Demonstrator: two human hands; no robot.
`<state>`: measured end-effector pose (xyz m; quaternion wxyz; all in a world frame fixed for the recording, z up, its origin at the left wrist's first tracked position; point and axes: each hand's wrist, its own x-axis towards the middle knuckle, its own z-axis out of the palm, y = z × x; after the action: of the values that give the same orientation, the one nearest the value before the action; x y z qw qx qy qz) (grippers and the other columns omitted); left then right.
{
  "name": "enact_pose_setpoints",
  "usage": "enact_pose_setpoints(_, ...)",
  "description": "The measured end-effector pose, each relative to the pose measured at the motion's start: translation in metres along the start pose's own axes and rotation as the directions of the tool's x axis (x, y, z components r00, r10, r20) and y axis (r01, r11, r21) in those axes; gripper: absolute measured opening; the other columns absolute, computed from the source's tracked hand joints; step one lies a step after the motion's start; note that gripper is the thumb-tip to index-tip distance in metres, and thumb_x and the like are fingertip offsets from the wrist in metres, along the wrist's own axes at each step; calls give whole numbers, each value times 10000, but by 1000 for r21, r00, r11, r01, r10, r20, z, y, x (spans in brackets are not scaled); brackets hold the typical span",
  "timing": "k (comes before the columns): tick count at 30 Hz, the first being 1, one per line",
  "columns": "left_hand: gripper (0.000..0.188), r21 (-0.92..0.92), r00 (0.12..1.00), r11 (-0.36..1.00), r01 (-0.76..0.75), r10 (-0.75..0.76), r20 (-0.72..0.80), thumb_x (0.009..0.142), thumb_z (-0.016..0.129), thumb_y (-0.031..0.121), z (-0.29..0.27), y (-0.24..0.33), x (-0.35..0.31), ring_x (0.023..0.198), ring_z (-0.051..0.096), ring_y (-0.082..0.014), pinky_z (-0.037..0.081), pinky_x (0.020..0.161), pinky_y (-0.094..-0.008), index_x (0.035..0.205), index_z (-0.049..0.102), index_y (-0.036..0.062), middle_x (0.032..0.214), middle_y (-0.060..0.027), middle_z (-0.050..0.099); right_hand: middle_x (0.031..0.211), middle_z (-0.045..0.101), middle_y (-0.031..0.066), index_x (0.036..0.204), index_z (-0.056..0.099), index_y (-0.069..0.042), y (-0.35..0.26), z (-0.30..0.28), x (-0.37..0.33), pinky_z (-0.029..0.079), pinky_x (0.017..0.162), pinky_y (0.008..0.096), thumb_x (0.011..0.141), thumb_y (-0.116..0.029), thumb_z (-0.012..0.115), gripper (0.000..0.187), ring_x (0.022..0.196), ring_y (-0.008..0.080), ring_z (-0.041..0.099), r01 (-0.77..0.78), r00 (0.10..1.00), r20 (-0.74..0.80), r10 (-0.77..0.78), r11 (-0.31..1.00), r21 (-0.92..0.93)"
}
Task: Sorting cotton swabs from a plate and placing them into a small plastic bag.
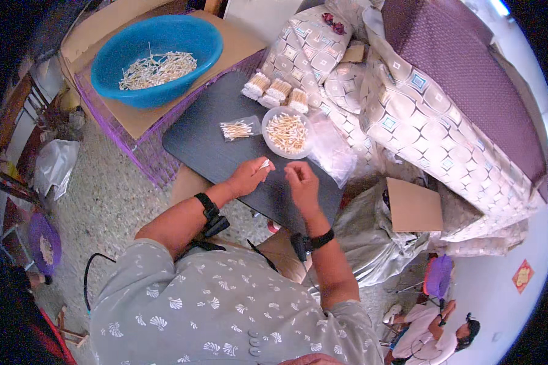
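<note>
Over the near edge of a dark tabletop (207, 131), my left hand (249, 177) is closed around a few cotton swabs (265, 163), whose white tips show between the fingers. My right hand (302, 182) is a little to the right, thumb and fingers pinched together; whatever they hold, if anything, is too small to make out. Just beyond both hands stands a round clear tub (266, 142) full of loose cotton swabs (286, 132). A clear plastic bag (237, 129) with swabs in it lies left of the tub.
Several packed bundles of swabs (278, 90) sit behind the tub. Thin clear bags (332, 149) lie at its right. A blue basin (158, 91) with more swabs stands on cardboard at far left. A patterned sofa (408, 115) borders the right; another person (429, 331) sits at lower right.
</note>
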<state>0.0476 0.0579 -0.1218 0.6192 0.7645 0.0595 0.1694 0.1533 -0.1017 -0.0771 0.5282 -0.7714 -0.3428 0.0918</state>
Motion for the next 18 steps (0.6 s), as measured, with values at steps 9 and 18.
enact_pose_setpoints(9,171,-52,1000,998,26,-25,13,962,484,204,-4,6,1,634,531,-123,453,612,-298,999,575,63,694,-21,530,1007,593,146,1058,615,-65,-34,-19,101,503,767,385,815,-139,637,255,822,296,621,320,946,196,-257,834,-449)
enact_pose_setpoints(18,210,-50,1000,998,25,-24,18,980,474,261,-2,6,-1,621,530,-140,452,598,-310,1025,582,87,684,-27,537,954,564,165,1006,638,-82,-15,-6,161,502,760,458,843,-190,590,201,901,348,600,423,903,378,-202,564,-709)
